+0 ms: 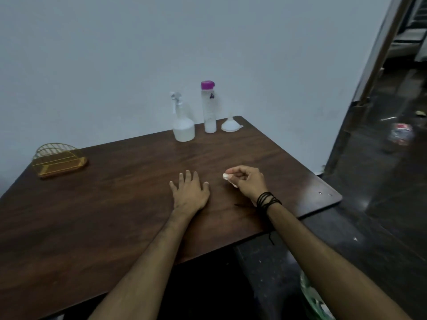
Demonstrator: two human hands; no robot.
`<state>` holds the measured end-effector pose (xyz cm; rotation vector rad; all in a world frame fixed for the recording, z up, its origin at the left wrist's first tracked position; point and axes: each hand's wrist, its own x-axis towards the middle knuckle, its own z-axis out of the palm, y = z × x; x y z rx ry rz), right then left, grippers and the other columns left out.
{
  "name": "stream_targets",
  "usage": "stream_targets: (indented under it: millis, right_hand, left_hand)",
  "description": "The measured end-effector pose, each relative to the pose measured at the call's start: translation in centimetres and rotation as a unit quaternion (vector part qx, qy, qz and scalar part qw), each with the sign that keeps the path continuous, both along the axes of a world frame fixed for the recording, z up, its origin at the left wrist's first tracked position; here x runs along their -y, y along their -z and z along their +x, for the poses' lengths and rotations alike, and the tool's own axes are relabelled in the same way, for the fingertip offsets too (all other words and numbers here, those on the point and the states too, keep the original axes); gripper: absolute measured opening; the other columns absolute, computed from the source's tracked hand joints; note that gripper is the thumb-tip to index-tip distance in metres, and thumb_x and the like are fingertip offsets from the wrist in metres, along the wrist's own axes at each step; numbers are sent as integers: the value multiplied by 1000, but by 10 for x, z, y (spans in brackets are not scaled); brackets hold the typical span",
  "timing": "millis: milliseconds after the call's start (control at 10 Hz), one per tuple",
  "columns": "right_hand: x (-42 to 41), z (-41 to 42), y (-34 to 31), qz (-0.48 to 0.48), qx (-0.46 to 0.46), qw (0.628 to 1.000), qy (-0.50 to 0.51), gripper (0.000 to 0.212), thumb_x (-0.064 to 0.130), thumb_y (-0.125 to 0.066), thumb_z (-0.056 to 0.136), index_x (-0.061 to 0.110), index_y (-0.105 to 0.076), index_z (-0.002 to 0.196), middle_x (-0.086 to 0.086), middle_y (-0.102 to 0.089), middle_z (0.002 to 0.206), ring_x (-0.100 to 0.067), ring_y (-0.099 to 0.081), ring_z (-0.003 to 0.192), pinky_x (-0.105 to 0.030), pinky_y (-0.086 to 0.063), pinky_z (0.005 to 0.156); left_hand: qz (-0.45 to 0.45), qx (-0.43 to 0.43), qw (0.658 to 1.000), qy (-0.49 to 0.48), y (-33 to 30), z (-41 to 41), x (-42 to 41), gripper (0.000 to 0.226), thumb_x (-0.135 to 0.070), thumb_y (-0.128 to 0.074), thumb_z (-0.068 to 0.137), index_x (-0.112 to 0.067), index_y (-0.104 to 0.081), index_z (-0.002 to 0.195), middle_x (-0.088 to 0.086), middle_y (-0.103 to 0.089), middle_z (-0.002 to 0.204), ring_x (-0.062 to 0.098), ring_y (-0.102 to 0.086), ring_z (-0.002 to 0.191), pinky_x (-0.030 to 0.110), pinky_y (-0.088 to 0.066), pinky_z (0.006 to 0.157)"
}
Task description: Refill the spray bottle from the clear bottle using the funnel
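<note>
Spray bottle: I see the spray bottle (182, 122) upright at the far edge of the counter (115, 192), against the wall, trigger head on; a whitish fill sits low in its wide base.
Clear bottle: the clear bottle (209, 107) stands just right of it, purple cap closed, tall and slim; it looks partly filled, though the blur keeps me from reading the level.
Funnel: the white funnel (231, 124) rests mouth-down, spout up, just right of the clear bottle near the counter's corner.
Left hand: my left hand (190, 192) lies flat on the wood, fingers spread, gripping nothing, well apart from the bottles.
Right hand: my right hand (247, 181) is curled, pinching a small white scrap (227, 177) between thumb and fingertips; dark cord bands (268, 199) circle the wrist.
Surroundings: a yellow wire holder (59, 159) sits at the far left of the counter; bare wood lies between my hands and the three items.
</note>
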<state>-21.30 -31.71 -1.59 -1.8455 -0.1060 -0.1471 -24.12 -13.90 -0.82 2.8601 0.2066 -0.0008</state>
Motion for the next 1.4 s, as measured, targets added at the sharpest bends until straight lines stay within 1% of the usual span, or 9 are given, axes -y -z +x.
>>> stream_targets:
  millis: [200,300,400,500,600,700,900,1200,1400]
  right_hand:
    - [99,-48,8,-8,33,998,53,12,26,-83,77,22,-77,87,3,-76,81,-12,-71,75,-27,-58,72]
    - [145,-79,13,32,70,993,85,14,20,-81,80,13,-76,91,-3,-76,87,-7,-68,73,-22,-54,67]
    - [189,-104,29,121,68,981,136,18,10,-79,81,1,-72,96,-9,-74,86,-10,-66,75,-22,-53,68]
    - [232,-122,67,162,39,967,194,13,4,-78,81,8,-73,92,-1,-73,79,-12,-65,74,-25,-55,72]
    - [266,-135,129,115,-44,958,259,15,6,-80,79,6,-72,92,-5,-71,79,-3,-65,67,-20,-55,68]
    - [287,-141,199,3,-166,939,300,20,13,-85,75,8,-75,92,-3,-70,76,2,-60,61,-21,-50,67]
    - [301,-128,279,-169,-297,909,240,12,13,-76,80,13,-76,91,-2,-72,88,-13,-61,82,-21,-48,80]
    - [301,-117,349,-266,-376,867,191,30,12,-56,91,8,-64,120,-17,-61,127,-37,-58,113,-39,-49,93]
    - [296,-119,347,-311,-376,863,129,50,23,-64,90,9,-49,135,-16,-47,139,-35,-52,121,-40,-47,97]
  left_hand:
    - [-5,18,996,91,8,-24,110,64,-53,-38,99,-19,-34,153,13,-22,164,37,-13,152,67,-5,117]
    - [11,99,984,151,17,-47,154,51,-45,-45,98,-15,-52,138,11,-47,148,29,-40,139,57,-25,116]
    - [-9,245,940,239,30,-69,197,34,-31,-58,91,-9,-66,114,15,-64,121,32,-59,111,45,-45,99]
    - [-19,383,855,351,59,-85,235,15,-19,-63,85,-6,-67,91,17,-63,94,35,-56,85,45,-43,76]
    - [9,308,848,431,107,-97,261,8,-19,-64,80,-11,-62,82,14,-57,84,34,-53,79,43,-37,68]
    - [10,130,898,420,155,-97,277,17,-23,-63,82,-13,-63,94,11,-59,95,33,-57,90,41,-43,74]
    - [19,-108,918,381,210,-92,285,41,-37,-55,92,-14,-59,125,12,-59,125,33,-56,115,42,-45,95]
    - [12,-186,914,361,252,-81,283,50,-35,-58,89,-17,-53,135,12,-58,132,34,-54,123,39,-44,99]
    - [11,-191,919,345,262,-76,280,52,-39,-59,88,-20,-52,136,10,-58,132,32,-54,124,36,-44,100]
